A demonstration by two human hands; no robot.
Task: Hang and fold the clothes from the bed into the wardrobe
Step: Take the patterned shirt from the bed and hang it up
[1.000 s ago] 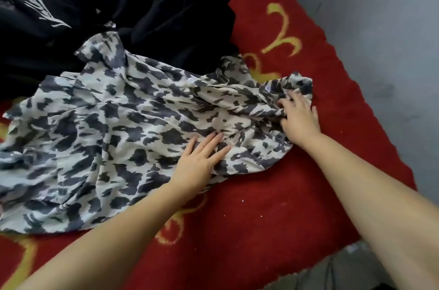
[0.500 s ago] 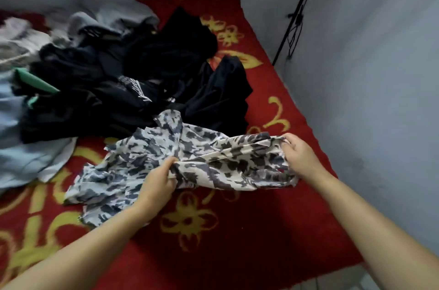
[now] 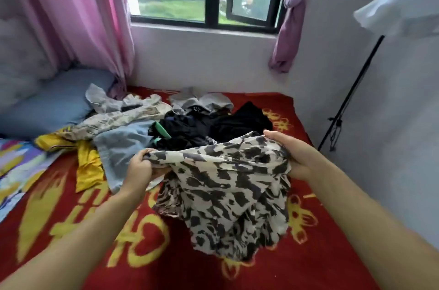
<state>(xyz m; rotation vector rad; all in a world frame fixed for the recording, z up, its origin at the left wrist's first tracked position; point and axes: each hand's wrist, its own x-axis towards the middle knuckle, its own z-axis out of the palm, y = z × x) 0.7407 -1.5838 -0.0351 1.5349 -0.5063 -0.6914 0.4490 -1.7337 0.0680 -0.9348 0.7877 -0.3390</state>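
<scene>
While you hold garment aloft, red bed [image 3: 308, 254] spreads beneath, yellow motifs across it. Clothes pile [image 3: 166, 128] heaped at far end (black, grey, blue, yellow pieces). Patterned garment [image 3: 228, 192] hangs above bed, near you. Your right hand [image 3: 291, 155] grips its upper right edge, fingers curled around fabric; left hand [image 3: 140, 167] pinches bunched left edge.

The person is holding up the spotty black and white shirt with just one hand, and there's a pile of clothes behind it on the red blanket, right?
Not one hand: the head view shows the left hand and the right hand both gripping the spotty shirt. The rest is right: the pile of clothes lies behind it on the red blanket.
</scene>
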